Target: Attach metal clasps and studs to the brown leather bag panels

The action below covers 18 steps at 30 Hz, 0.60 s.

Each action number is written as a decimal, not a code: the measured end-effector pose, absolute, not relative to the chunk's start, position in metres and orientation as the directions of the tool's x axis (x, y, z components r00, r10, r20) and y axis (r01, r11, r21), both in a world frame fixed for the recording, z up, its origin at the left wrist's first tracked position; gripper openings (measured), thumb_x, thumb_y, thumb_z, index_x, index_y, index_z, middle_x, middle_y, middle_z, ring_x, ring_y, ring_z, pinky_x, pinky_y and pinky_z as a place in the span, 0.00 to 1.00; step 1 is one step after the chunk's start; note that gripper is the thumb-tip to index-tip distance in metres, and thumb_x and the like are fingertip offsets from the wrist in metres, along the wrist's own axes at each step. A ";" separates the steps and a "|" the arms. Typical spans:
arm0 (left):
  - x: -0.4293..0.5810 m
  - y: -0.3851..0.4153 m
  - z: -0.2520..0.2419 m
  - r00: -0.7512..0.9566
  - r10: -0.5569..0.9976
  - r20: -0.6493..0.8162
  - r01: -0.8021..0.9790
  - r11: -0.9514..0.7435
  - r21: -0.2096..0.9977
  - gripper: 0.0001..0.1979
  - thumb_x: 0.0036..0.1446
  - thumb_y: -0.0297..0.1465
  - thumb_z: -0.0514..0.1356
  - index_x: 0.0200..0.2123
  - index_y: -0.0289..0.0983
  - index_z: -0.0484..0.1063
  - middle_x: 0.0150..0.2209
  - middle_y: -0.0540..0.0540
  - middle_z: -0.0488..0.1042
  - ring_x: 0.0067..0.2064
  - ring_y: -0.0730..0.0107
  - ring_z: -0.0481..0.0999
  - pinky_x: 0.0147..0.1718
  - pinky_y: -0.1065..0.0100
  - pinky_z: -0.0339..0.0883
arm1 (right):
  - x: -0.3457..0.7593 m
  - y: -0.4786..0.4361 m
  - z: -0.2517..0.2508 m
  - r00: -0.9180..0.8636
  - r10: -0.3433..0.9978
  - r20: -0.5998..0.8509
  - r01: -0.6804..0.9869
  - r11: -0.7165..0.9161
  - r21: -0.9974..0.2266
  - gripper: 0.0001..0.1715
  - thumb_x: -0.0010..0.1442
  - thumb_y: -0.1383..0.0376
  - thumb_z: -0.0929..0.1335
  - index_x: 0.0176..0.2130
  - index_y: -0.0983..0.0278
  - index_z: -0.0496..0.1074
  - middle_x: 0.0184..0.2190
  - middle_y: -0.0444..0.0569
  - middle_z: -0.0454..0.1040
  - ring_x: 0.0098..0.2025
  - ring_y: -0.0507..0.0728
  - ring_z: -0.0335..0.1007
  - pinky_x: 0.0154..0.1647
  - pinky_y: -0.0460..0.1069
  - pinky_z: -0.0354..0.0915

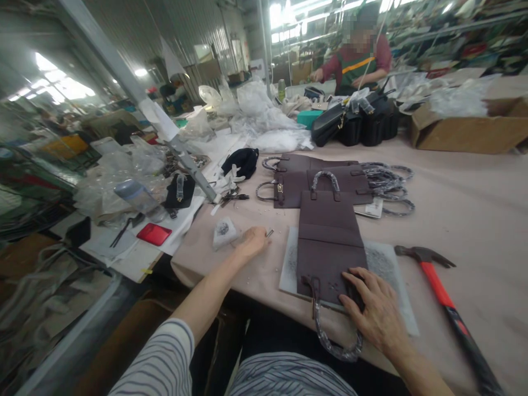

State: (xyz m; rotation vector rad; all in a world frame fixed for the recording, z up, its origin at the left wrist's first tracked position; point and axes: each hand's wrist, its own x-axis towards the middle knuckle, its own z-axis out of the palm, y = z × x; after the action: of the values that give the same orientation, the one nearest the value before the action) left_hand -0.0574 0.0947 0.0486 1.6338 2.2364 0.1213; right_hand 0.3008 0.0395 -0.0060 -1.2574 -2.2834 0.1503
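Note:
A dark brown handbag (328,242) lies flat on a white pad (388,264) at the table's near edge, its wrapped handle (336,344) hanging over the edge. My right hand (373,305) lies on the bag's near end with its fingers spread flat. My left hand (252,242) is left of the bag, its fingers pinched on a small metal piece (269,233). A small white packet of dark bits (224,230) sits just left of that hand.
A hammer with a red and black handle (447,305) lies to the right. More brown bags (307,179) and wrapped handles (388,184) lie beyond. Black bags (358,124), plastic wrap, a cardboard box (466,129) and a seated person (357,58) are farther back.

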 end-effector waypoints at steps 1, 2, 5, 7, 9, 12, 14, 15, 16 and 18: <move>-0.054 0.098 0.046 -0.267 0.930 -0.252 0.901 0.333 0.277 0.10 0.57 0.34 0.65 0.35 0.32 0.80 0.39 0.31 0.82 0.46 0.50 0.81 0.44 0.62 0.70 | 0.300 0.038 -0.004 -0.432 0.818 0.381 0.756 0.558 -0.342 0.23 0.65 0.54 0.65 0.54 0.61 0.73 0.56 0.56 0.71 0.59 0.69 0.64 0.58 0.64 0.61; -0.051 0.102 0.044 -0.272 0.926 -0.260 0.899 0.341 0.274 0.08 0.56 0.32 0.65 0.34 0.32 0.79 0.40 0.29 0.82 0.48 0.48 0.81 0.45 0.61 0.70 | 0.300 0.037 -0.002 -0.435 0.821 0.369 0.755 0.556 -0.347 0.23 0.65 0.54 0.65 0.54 0.61 0.73 0.57 0.56 0.70 0.59 0.68 0.64 0.59 0.64 0.60; -0.046 0.109 0.042 -0.265 0.924 -0.276 0.893 0.343 0.291 0.04 0.51 0.27 0.64 0.30 0.32 0.78 0.39 0.27 0.81 0.50 0.45 0.80 0.46 0.60 0.70 | 0.297 0.032 0.005 -0.443 0.833 0.332 0.754 0.546 -0.365 0.23 0.64 0.56 0.67 0.55 0.62 0.72 0.58 0.56 0.69 0.61 0.68 0.61 0.62 0.64 0.58; -0.045 0.112 0.046 -0.246 0.930 -0.273 0.886 0.330 0.327 0.02 0.50 0.26 0.63 0.27 0.33 0.76 0.36 0.30 0.81 0.49 0.46 0.81 0.46 0.60 0.71 | 0.296 0.030 0.008 -0.437 0.845 0.308 0.761 0.530 -0.374 0.23 0.63 0.58 0.68 0.56 0.63 0.72 0.58 0.56 0.69 0.62 0.67 0.60 0.63 0.64 0.57; -0.042 0.111 0.052 -0.230 0.940 -0.252 0.879 0.312 0.360 0.03 0.53 0.27 0.60 0.29 0.34 0.74 0.34 0.34 0.81 0.47 0.50 0.81 0.45 0.61 0.72 | 0.295 0.028 0.010 -0.425 0.858 0.289 0.771 0.510 -0.382 0.24 0.62 0.59 0.68 0.56 0.63 0.72 0.58 0.56 0.69 0.62 0.67 0.59 0.64 0.64 0.56; -0.023 0.098 0.059 -0.194 0.949 -0.249 0.699 0.312 0.643 0.08 0.58 0.30 0.56 0.40 0.34 0.71 0.34 0.40 0.81 0.39 0.60 0.83 0.38 0.65 0.75 | 0.295 0.027 0.011 -0.411 0.866 0.284 0.770 0.497 -0.401 0.24 0.62 0.60 0.69 0.56 0.63 0.72 0.58 0.56 0.69 0.62 0.67 0.59 0.65 0.64 0.55; 0.002 0.084 0.059 -0.138 0.951 -0.275 0.280 0.304 0.910 0.16 0.56 0.35 0.61 0.46 0.35 0.67 0.35 0.44 0.80 0.36 0.63 0.83 0.33 0.67 0.76 | 0.295 0.026 0.012 -0.412 0.867 0.280 0.763 0.496 -0.415 0.24 0.62 0.60 0.69 0.56 0.63 0.72 0.59 0.56 0.68 0.62 0.67 0.59 0.65 0.65 0.54; 0.017 0.076 0.057 -0.106 0.954 -0.281 0.033 0.286 0.958 0.22 0.52 0.36 0.66 0.48 0.35 0.66 0.35 0.46 0.80 0.36 0.62 0.83 0.32 0.67 0.76 | 0.295 0.026 0.012 -0.414 0.868 0.275 0.760 0.496 -0.420 0.24 0.62 0.60 0.69 0.57 0.63 0.72 0.59 0.57 0.68 0.63 0.68 0.58 0.66 0.65 0.54; 0.032 0.068 0.055 -0.081 0.956 -0.282 -0.152 0.267 0.952 0.29 0.46 0.37 0.70 0.50 0.36 0.65 0.36 0.47 0.79 0.37 0.62 0.83 0.32 0.67 0.76 | 0.295 0.025 0.013 -0.415 0.868 0.272 0.758 0.495 -0.424 0.24 0.61 0.60 0.69 0.57 0.63 0.72 0.59 0.57 0.68 0.63 0.68 0.58 0.66 0.65 0.54; 0.061 0.054 0.048 -0.046 0.959 -0.281 -0.301 0.255 0.919 0.33 0.41 0.37 0.74 0.49 0.37 0.67 0.36 0.48 0.79 0.38 0.63 0.83 0.34 0.67 0.76 | 0.295 0.025 0.014 -0.410 0.871 0.270 0.758 0.490 -0.431 0.24 0.61 0.61 0.69 0.57 0.62 0.72 0.59 0.57 0.68 0.62 0.68 0.59 0.65 0.65 0.54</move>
State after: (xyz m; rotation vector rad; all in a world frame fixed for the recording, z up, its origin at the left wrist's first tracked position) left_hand 0.0607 0.0544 0.0480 0.7506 1.1686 1.1934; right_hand 0.2949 0.0253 0.0138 -1.3457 -2.2805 0.3335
